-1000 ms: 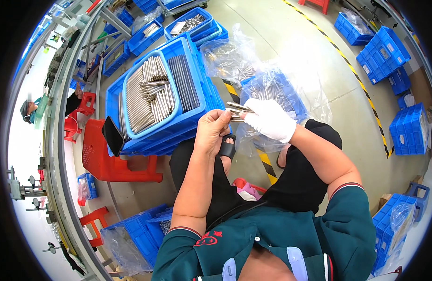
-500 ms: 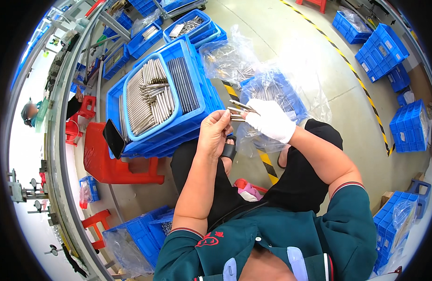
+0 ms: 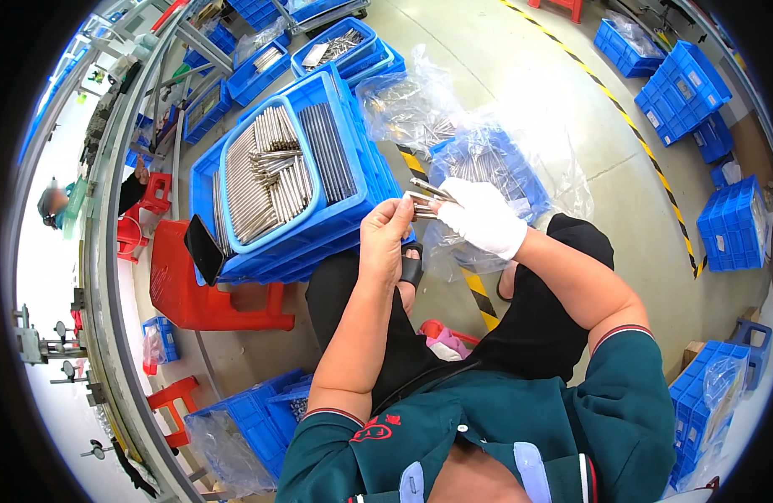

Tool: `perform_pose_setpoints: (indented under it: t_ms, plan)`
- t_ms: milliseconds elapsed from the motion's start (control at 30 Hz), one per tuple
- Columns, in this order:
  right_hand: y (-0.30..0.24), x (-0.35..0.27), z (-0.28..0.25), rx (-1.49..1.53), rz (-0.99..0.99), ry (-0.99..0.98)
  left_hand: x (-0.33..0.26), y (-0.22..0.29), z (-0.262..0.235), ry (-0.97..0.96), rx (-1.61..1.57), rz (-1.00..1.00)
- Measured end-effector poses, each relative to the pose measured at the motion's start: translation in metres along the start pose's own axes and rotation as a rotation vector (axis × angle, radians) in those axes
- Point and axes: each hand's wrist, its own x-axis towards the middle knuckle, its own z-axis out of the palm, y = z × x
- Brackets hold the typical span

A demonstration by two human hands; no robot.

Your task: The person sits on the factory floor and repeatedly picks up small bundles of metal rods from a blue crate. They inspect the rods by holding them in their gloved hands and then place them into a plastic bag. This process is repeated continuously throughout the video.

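Between my two hands are several short, shiny metal rods point(image 3: 426, 188). My right hand point(image 3: 485, 221), in a white glove, is closed around them, and their ends stick out to the left. Bare, my left hand point(image 3: 385, 230) pinches at those ends with thumb and forefinger. Just beyond the hands, a blue crate point(image 3: 529, 174) lined with clear plastic holds more metal rods. To the left, a light-blue tray point(image 3: 317, 194) full of neatly laid rods rests on stacked blue crates point(image 3: 371, 168), with darker rods point(image 3: 326, 151) beside it.
A red stool point(image 3: 181, 289) stands left of the crates, near a dark phone-like slab point(image 3: 204, 250). Clear plastic bags point(image 3: 407, 96) lie on the floor beyond. More blue crates point(image 3: 730, 225) line the right side. Another person point(image 3: 59, 201) is at the far left, past a metal frame point(image 3: 122, 335).
My left fingertips and the rod ends have shifted very slightly against each other. Both arms and everything around them stay where they were.
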Motion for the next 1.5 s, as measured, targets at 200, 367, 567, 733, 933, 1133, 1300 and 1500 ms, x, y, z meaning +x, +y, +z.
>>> perform_pose_setpoints:
  t_ms: [200,367,567,733,933,1133,1300,1500]
  plan:
    - [0.009,0.002,-0.007,0.023,-0.049,0.003,-0.005,0.01,0.002,0.069,0.123,0.142]
    - [0.01,0.001,-0.02,0.12,-0.006,-0.142,-0.002,0.01,0.0,0.013,-0.107,0.03]
    - [0.005,0.0,-0.018,0.12,0.021,-0.203,-0.003,0.01,-0.001,-0.049,-0.141,-0.036]
    - [0.003,-0.001,-0.016,0.127,0.038,-0.202,-0.003,0.013,-0.003,-0.052,-0.09,-0.042]
    - [0.003,-0.001,-0.015,0.093,-0.013,-0.179,-0.003,0.013,-0.006,-0.076,-0.081,-0.06]
    - [0.009,0.0,-0.008,0.132,0.012,-0.185,-0.005,0.012,-0.005,-0.07,-0.01,-0.065]
    - [0.005,0.001,-0.019,0.423,0.185,-0.255,-0.006,0.015,-0.01,0.032,0.074,0.073]
    - [0.007,-0.004,-0.014,0.449,0.175,-0.333,-0.008,0.019,-0.003,-0.002,-0.001,0.07]
